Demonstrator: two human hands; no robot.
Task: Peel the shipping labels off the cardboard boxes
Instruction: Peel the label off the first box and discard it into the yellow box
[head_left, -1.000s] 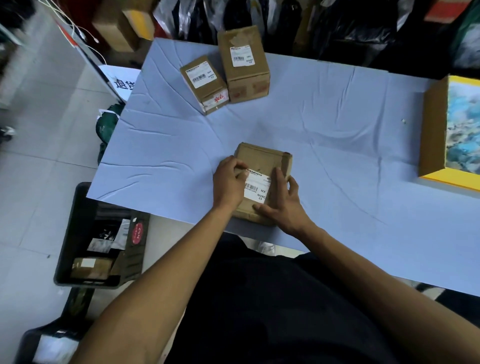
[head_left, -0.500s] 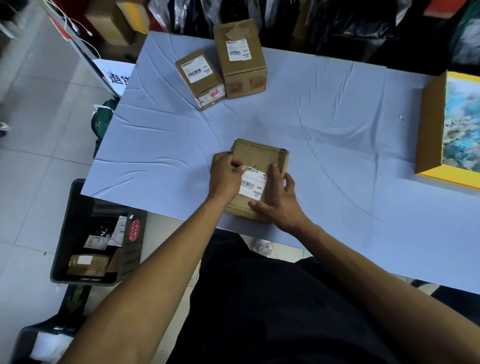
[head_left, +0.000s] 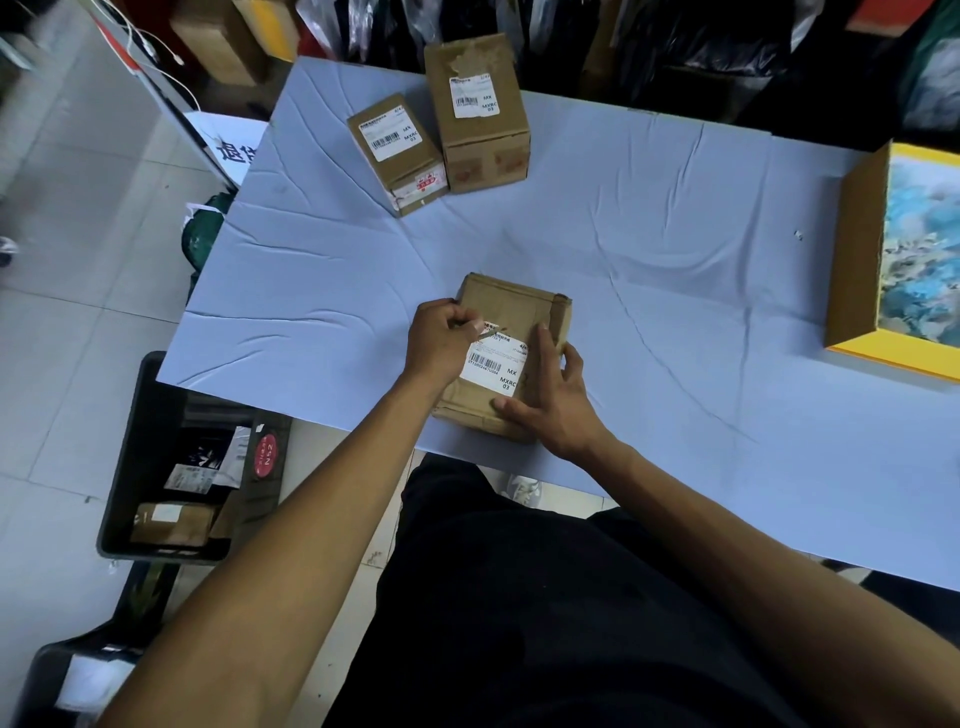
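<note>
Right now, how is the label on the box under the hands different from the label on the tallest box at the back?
The near label has its top left corner lifted, pinched by the left hand; the label on the tall box lies fully flat, untouched. The near label's box lies low, steadied by the right hand; the tall box stands free of both hands. Both labels are white with a barcode and "MX MXRC 03".

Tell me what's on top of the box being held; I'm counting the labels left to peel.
One white shipping label lies on the near box. The left hand pinches its lifted upper-left corner; the right hand presses the box's right side. The left hand hides the box's left edge.
</note>
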